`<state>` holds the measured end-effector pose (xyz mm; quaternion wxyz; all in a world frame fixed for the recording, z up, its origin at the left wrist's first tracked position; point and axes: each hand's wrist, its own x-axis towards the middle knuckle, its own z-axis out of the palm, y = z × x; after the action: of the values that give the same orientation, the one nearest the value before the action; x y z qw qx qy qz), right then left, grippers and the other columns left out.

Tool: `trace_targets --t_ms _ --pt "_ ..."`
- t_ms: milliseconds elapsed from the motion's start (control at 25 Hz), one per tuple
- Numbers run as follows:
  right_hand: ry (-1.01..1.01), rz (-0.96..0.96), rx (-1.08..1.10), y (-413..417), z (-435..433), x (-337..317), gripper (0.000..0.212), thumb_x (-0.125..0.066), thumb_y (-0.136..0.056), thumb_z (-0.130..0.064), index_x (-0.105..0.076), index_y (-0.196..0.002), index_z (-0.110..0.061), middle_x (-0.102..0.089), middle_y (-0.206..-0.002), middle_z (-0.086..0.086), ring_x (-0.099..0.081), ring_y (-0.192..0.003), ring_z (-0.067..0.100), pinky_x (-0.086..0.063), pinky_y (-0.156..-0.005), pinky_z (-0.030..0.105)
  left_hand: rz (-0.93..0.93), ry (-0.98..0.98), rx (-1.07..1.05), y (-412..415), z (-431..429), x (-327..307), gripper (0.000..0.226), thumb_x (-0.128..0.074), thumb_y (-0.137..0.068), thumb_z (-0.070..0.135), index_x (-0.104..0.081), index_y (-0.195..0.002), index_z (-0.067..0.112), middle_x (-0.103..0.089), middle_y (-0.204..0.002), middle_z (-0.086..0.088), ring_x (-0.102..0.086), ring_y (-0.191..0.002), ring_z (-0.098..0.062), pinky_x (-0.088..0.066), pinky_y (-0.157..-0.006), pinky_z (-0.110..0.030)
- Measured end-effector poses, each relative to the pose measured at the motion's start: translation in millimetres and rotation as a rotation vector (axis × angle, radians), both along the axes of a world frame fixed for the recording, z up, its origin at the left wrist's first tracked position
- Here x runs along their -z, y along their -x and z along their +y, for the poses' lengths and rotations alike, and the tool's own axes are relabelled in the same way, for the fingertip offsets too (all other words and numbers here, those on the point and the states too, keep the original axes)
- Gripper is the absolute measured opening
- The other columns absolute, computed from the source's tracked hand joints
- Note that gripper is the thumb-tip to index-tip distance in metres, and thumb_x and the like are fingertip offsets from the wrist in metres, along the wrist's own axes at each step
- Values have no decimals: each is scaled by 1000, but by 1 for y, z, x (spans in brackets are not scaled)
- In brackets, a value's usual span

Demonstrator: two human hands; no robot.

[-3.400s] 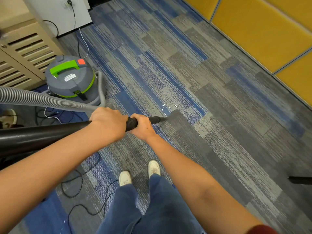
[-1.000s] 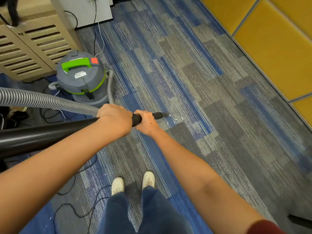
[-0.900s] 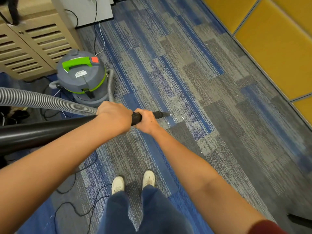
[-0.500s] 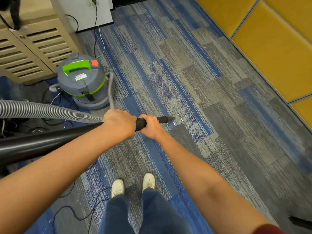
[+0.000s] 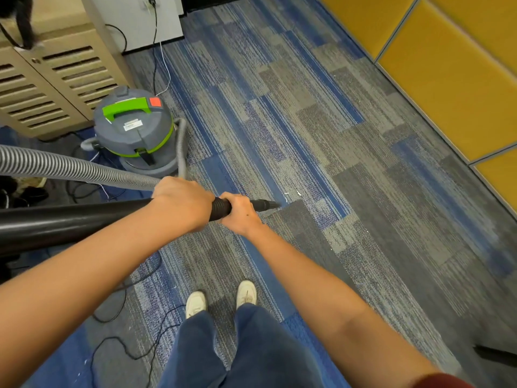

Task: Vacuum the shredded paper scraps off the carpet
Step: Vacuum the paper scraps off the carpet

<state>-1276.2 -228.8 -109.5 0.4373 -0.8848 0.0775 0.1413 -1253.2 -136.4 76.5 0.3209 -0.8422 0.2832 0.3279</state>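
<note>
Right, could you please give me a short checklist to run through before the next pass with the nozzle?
1. Grip: left hand and right hand both wrapped round the black wand: ok.
2. Aim: nozzle tip points at the paper scraps just beyond it: ok.
3. Carpet cleared: a few white scraps lie there: not ok.
4. Hose to the canister vacuum: no kink in the visible stretch: ok.
5. Footing: loose cables lie beside the shoes: not ok.
6. Suction running: cannot tell.
</note>
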Motion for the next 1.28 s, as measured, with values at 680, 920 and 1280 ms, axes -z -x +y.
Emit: trace_targets --t_ms 680,920,1280 --pt "37 0 36 -16 -42 17 22 -73 -72 -2 -64 -91 -6 -65 -90 15 -59 -85 27 -48 -76 34 -7 2 -25 -10 -42 15 45 -51 -95 23 -41 -139 25 -53 -113 -2 -55 -113 -26 -45 -77 -33" --pt "-6 -17 79 -4 -25 8 24 -73 -72 -3 -65 -95 -3 -66 -92 17 -60 -90 31 -47 -80 40 -27 -29 28 -4 -29 5 45 -52 -95 26 -41 -139 29 -54 -119 0 -54 -114 -23 -43 -76 -32" --pt "-47 -30 81 6 -2 1 21 -74 -71 -3 -63 -90 -3 -65 -90 17 -59 -88 31 -47 -81 42 -28 -20 16 4 -10 -4 43 -48 -96 26 -42 -138 32 -54 -120 3 -56 -110 -20 -41 -73 -29"
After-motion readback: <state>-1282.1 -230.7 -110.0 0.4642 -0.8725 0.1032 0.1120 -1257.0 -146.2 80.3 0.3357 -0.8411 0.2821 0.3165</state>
